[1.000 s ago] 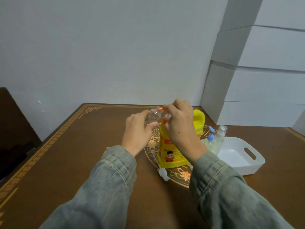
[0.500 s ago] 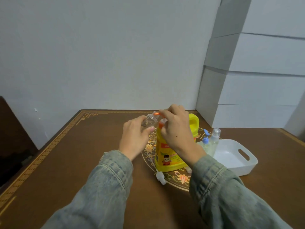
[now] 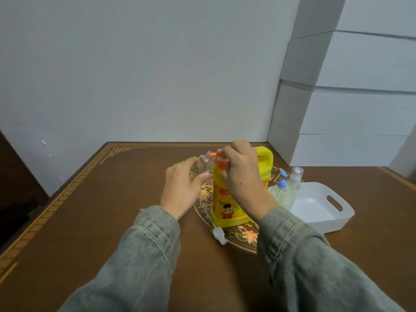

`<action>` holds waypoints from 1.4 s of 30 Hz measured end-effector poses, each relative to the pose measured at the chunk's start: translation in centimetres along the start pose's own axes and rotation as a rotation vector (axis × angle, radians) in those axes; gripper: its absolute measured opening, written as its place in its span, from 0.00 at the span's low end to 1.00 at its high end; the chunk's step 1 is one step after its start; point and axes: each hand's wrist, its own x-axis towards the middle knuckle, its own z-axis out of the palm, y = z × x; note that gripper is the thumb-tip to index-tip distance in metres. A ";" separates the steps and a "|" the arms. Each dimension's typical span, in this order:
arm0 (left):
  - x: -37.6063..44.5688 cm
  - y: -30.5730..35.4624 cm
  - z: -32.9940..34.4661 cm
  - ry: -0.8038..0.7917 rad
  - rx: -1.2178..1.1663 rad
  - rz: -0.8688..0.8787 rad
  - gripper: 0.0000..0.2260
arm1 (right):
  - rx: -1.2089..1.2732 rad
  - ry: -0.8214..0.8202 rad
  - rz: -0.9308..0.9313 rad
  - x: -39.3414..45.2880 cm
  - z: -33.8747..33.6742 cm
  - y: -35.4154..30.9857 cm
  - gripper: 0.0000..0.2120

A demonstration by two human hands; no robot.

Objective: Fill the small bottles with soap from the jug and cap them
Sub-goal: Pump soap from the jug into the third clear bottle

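The yellow soap jug [image 3: 227, 199] stands upright in the middle of the brown table [image 3: 112, 210], topped by an orange pump head [image 3: 221, 163]. My right hand [image 3: 242, 174] rests on that pump head, its fingers pressing on it. My left hand [image 3: 183, 190] grips a small clear bottle [image 3: 202, 164], tilted, with its mouth at the orange spout. A loose white cap [image 3: 218, 234] lies on the table in front of the jug. Right of the jug stand a blue-pump bottle [image 3: 280, 190] and a clear spray bottle [image 3: 295, 180].
A white plastic basket [image 3: 324, 219] with a handle slot sits at the right, behind the two standing bottles. Stacked white boxes [image 3: 351, 109] rise at the back right corner. A white wall runs behind the table's far edge.
Both hands stay on the bottle and the pump head, in the same grip. The view has shifted slightly; the hands and jug sit a little lower and further left in the picture.
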 end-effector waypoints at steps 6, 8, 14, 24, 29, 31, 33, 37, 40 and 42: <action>0.2 1.0 -0.7 0.025 -0.015 -0.003 0.17 | 0.066 -0.039 0.049 0.8 -1.3 -0.1 0.08; 0.6 1.5 -1.1 0.037 -0.023 0.009 0.15 | 0.088 -0.027 0.060 1.0 -1.6 -0.1 0.11; 0.6 1.4 -0.9 0.052 -0.022 0.023 0.13 | 0.037 0.017 0.039 1.4 -0.3 0.2 0.10; 0.0 0.7 -0.3 0.036 -0.037 -0.018 0.17 | 0.051 -0.011 0.019 0.1 -0.8 -0.4 0.13; 0.6 1.6 -1.2 0.044 -0.050 0.003 0.14 | 0.030 -0.052 0.053 1.5 -1.5 -0.3 0.12; 0.7 1.5 -1.1 0.043 -0.046 0.007 0.13 | 0.012 -0.042 0.050 1.4 -1.1 -0.1 0.11; 0.7 1.3 -0.9 0.048 -0.032 0.005 0.13 | 0.011 -0.018 0.034 1.2 -0.8 -0.1 0.09; 0.2 0.2 -0.1 0.016 -0.011 -0.026 0.17 | 0.038 0.001 -0.018 -0.1 -0.4 0.1 0.10; -0.1 -0.1 0.2 0.008 -0.011 -0.034 0.19 | 0.050 -0.015 -0.026 -0.2 -0.4 -0.2 0.13; 0.0 0.1 0.0 0.025 -0.022 -0.036 0.17 | 0.055 -0.027 -0.002 -0.1 -0.5 -0.3 0.13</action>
